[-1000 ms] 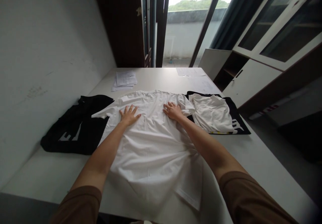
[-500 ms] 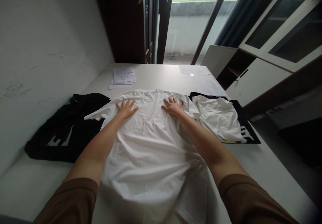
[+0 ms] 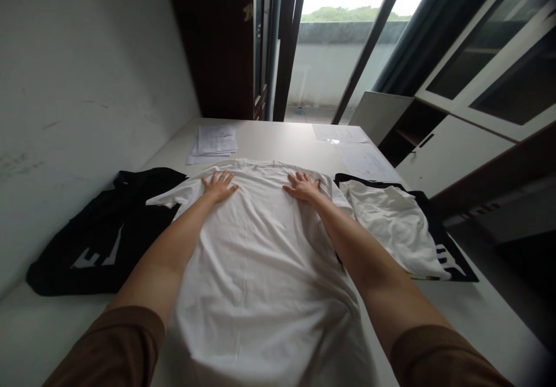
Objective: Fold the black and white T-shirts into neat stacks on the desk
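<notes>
You're spreading a plain white T-shirt (image 3: 256,259) on the white table (image 3: 273,135), collar at the far end, body running toward you and out of the bottom of view. Your left hand (image 3: 219,188) is lying wide on the upper left of the shirt, fingers splayed, gripping nothing. Your right hand (image 3: 303,187) is matching it on the upper right, also splayed and palm down. Fabric is looking matte, no print showing; long shallow creases are running down the body, finer wrinkles are bunching near the collar. Lower right is sagging into a broad, shadowed fold. Left sleeve is sticking out sideways over the edge of a black garment (image 3: 95,219) with pale lettering. Right sleeve is lying just beside a folded white garment (image 3: 386,219), itself resting on a dark printed one (image 3: 467,271); can't tell whether they're touching. Papers (image 3: 216,141) are sitting beyond the collar, to the left
</notes>
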`<state>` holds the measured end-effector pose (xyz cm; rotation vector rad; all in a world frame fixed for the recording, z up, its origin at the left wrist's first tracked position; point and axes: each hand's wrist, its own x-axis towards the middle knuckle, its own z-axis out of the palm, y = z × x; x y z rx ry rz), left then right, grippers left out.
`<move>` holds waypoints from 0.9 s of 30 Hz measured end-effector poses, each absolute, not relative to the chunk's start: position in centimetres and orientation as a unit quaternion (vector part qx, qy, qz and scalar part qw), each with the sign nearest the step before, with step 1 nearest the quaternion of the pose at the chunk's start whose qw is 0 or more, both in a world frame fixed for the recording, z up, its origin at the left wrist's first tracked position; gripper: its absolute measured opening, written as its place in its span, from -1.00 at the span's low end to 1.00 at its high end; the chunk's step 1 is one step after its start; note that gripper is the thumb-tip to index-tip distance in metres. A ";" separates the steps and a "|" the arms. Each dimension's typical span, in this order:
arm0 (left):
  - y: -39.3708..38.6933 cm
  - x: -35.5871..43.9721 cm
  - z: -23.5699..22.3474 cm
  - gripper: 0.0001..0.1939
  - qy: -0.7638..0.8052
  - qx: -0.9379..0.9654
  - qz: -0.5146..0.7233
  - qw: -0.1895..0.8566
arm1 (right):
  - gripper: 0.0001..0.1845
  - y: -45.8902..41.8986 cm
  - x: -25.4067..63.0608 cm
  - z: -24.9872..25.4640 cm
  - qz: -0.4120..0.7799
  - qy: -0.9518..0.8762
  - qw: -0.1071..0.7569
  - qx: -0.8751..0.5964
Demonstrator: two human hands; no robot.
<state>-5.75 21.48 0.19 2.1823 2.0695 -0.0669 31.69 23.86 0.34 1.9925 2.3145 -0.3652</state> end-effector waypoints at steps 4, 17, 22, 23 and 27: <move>20.7 -5.5 1.1 -0.24 0.674 0.735 -0.014 0.079 | -0.11 24.7 31.6 1.2 -0.138 0.748 0.036 0.648; -4.8 -13.1 0.7 -0.44 0.717 0.682 0.131 -0.064 | -0.23 7.7 31.4 0.6 -0.110 0.878 -0.019 0.466; -10.2 -15.5 2.2 -0.27 0.802 0.586 0.109 -0.028 | -0.30 3.5 31.6 0.3 -0.090 0.871 -0.059 0.480; -10.7 -15.9 2.4 -0.22 0.814 0.567 0.124 0.009 | -0.32 3.4 31.7 0.4 -0.083 0.867 -0.067 0.487; -11.7 -16.5 3.7 -0.24 0.798 0.473 0.272 0.255 | -0.37 3.4 31.7 0.5 -0.068 0.861 -0.096 0.495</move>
